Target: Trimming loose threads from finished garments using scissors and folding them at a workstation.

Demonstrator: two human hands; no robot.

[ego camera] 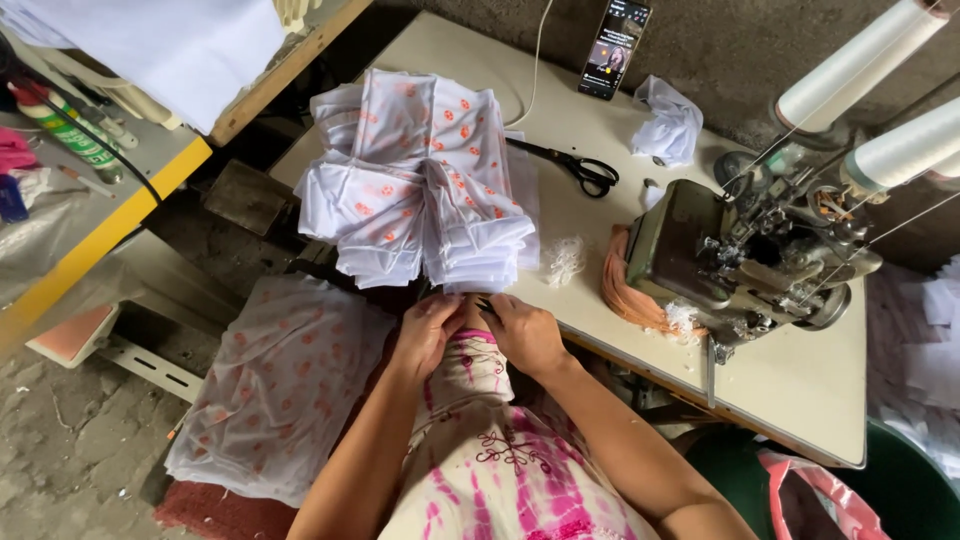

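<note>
Cream sewing table (800,380) over rough concrete floor (60,450).

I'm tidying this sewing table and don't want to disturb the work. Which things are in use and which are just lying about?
In use:
left hand and right hand, together at the edge of the stack of white spotted fabric

Lying about:
black scissors
phone
crumpled white scrap
sewing machine, untouched
spotted fabric pile beside the table
</note>
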